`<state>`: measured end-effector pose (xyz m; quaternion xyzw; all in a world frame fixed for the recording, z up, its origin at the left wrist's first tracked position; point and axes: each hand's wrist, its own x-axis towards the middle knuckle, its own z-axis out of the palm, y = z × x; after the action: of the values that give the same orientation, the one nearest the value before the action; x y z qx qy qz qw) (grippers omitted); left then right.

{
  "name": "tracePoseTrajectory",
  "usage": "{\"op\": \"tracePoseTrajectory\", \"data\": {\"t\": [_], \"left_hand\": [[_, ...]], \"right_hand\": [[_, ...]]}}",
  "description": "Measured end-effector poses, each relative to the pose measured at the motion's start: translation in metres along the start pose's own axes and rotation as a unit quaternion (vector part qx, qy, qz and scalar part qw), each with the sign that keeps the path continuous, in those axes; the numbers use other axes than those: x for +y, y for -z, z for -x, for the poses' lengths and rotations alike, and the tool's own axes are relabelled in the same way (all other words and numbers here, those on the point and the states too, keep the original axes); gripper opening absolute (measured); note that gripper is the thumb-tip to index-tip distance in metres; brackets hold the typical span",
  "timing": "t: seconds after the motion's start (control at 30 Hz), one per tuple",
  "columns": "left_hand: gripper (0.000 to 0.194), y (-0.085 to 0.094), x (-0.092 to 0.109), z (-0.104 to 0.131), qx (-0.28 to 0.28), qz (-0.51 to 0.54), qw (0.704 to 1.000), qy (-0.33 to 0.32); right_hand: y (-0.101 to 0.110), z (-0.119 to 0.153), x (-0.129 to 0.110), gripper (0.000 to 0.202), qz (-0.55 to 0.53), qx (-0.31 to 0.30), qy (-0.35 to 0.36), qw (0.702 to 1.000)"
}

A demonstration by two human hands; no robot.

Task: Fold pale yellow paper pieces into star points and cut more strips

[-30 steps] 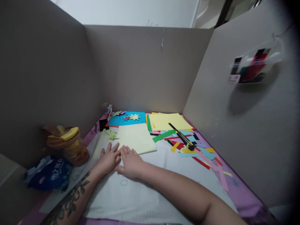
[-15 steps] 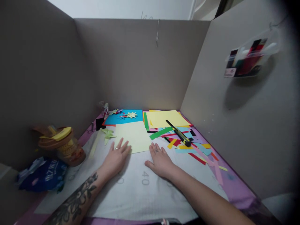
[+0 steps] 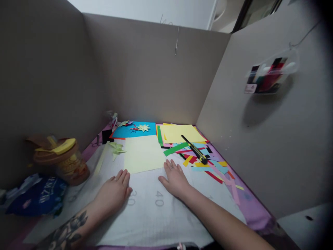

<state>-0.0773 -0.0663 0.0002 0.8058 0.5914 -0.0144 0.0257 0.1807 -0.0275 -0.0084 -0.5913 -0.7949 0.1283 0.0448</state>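
A pale yellow sheet of paper (image 3: 144, 154) lies flat on the white mat (image 3: 145, 222). Just below its lower left corner, my left hand (image 3: 114, 191) rests palm down, holding nothing, its fingers stretched out. My right hand (image 3: 174, 178) lies flat with spread fingers at the sheet's lower right corner and holds nothing. A folded light green paper piece (image 3: 117, 149) sits left of the sheet, beside a narrow pale strip (image 3: 101, 159). To the right, a black and yellow cutter (image 3: 194, 150) lies on coloured paper strips (image 3: 215, 176).
At the back are a blue sheet (image 3: 121, 131) bearing paper stars (image 3: 143, 128) and a stack of yellow sheets (image 3: 179, 133). On the left stand a brown cup (image 3: 71, 166) and a blue packet (image 3: 39, 196). Grey panels (image 3: 145, 73) surround the table.
My left hand has come off the pale yellow sheet, moving left and toward me, with its fingers closer together. My right hand stays near the sheet's corner. The whole view has shifted slightly.
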Motion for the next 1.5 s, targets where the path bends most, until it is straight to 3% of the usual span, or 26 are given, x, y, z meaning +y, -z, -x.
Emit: {"op": "tracePoseTrajectory", "data": {"t": [0.13,0.23,0.37,0.7,0.9,1.2,1.4,1.5], "left_hand": [[0.051,-0.005,-0.005,0.003,0.018,0.0,1.0,-0.007],[0.052,-0.004,-0.006,0.002,0.023,-0.016,0.999,-0.03],[0.051,-0.001,-0.008,0.003,0.02,-0.032,0.999,-0.04],[0.04,0.006,-0.001,0.007,0.056,-0.053,0.997,-0.01],[0.034,0.006,0.004,0.008,0.082,-0.092,0.992,0.013],[0.028,0.01,0.007,0.012,0.117,-0.108,0.987,-0.004],[0.028,0.001,0.003,0.006,0.181,-0.067,0.981,-0.004],[0.032,-0.005,-0.002,-0.001,0.203,-0.025,0.979,-0.014]], "right_hand": [[-0.004,0.001,-0.036,0.068,-0.008,0.031,0.092,0.995],[-0.013,-0.003,-0.073,0.066,-0.042,-0.001,0.196,0.98],[-0.02,-0.01,-0.098,0.067,-0.077,-0.016,0.224,0.972],[-0.015,-0.006,-0.058,0.067,-0.073,-0.003,0.138,0.988],[-0.012,0.003,-0.032,0.062,-0.061,0.037,0.077,0.994],[-0.012,0.009,0.006,0.051,-0.022,0.098,-0.011,0.995],[-0.016,0.011,0.011,0.049,-0.014,0.162,-0.027,0.986],[-0.013,0.012,0.011,0.032,-0.027,0.2,0.014,0.979]]}}
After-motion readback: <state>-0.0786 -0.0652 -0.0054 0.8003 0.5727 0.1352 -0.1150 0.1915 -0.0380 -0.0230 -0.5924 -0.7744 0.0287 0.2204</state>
